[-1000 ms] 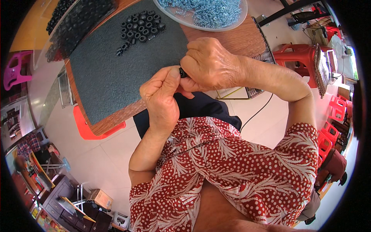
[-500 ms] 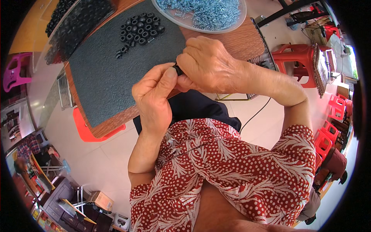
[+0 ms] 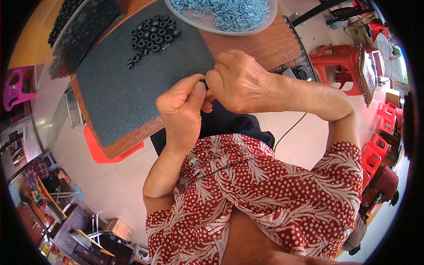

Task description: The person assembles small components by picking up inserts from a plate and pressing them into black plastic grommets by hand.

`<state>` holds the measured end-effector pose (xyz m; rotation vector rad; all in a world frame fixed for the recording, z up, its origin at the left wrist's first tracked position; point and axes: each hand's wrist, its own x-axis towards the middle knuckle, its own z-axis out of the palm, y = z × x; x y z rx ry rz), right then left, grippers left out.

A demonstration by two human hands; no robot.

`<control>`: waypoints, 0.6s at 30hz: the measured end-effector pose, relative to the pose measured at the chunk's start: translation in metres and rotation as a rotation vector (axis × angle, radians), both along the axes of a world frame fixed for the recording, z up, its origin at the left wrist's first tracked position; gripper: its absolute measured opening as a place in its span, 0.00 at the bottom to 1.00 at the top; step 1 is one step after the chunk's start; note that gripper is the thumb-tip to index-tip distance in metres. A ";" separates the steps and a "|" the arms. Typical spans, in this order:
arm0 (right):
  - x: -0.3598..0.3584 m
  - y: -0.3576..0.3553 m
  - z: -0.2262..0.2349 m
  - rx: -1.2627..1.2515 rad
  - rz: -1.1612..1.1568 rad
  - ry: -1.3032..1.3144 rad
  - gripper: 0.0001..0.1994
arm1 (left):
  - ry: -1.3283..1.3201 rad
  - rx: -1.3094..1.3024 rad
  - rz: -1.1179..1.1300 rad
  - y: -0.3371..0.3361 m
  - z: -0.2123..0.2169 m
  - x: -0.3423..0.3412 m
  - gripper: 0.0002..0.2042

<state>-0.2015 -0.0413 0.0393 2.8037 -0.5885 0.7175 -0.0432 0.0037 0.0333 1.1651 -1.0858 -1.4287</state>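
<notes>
A small black part (image 3: 204,82), mostly covered by fingers, is pinched between thumb and forefinger of my left hand (image 3: 180,110). My right hand (image 3: 240,84) presses against it from the other side, its fingers curled closed; what they grip is hidden. Both hands meet just off the near edge of the dark grey mat (image 3: 119,97). Beyond them on the mat lies a loose pile of black ring-shaped parts (image 3: 153,35), several showing hollow centres. At the far side stands a round clear plastic tray (image 3: 216,32) with many small shiny bluish pieces (image 3: 240,15) in it.
A clear bin of black parts (image 3: 84,33) stands at the far left. The wooden table's corner (image 3: 112,154) juts toward me, over a red stool (image 3: 95,145). More red stools (image 3: 338,66) stand at right, and a black cable (image 3: 289,130) runs across the floor.
Both hands have shifted slightly right and nearer to me, still together. Less of the black part shows between them. The mat, pile and tray sit slightly further up and left in the picture.
</notes>
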 end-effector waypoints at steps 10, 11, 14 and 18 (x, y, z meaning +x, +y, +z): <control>-0.006 0.004 -0.006 0.017 -0.055 0.044 0.14 | -0.137 -0.058 -0.066 -0.004 -0.002 -0.003 0.07; -0.005 0.002 -0.006 0.036 -0.046 0.037 0.15 | -0.038 0.004 -0.072 -0.003 -0.003 -0.002 0.08; -0.001 0.001 -0.004 0.090 -0.009 0.007 0.14 | 0.051 0.055 -0.086 0.000 -0.007 0.006 0.09; 0.003 0.001 -0.003 0.162 0.036 -0.079 0.13 | -0.005 -0.001 -0.117 0.006 -0.012 0.017 0.11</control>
